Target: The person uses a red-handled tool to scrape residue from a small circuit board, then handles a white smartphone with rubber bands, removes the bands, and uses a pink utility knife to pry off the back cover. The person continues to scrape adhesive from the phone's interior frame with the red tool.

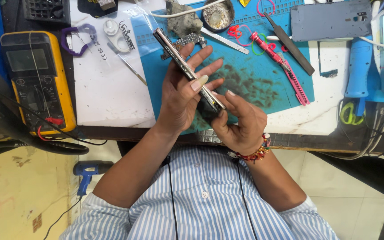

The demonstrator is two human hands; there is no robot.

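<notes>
My left hand (184,95) holds a thin smartphone (170,46) edge-on, tilted from upper left to lower right above the desk. Its thumb lies across the phone's side and its fingers are spread behind it. My right hand (240,121), with a beaded bracelet on the wrist, grips the phone's lower end between fingers and thumb. A small circuit board (187,42) lies on the blue work mat (263,80) just behind the phone.
A yellow multimeter (36,78) sits at the left. On the mat lie a pink tool (281,66), a black file (290,42) and a round tin (218,15). A grey phone back cover (330,20) lies at the upper right. Below the desk hangs a blue glue gun (86,172).
</notes>
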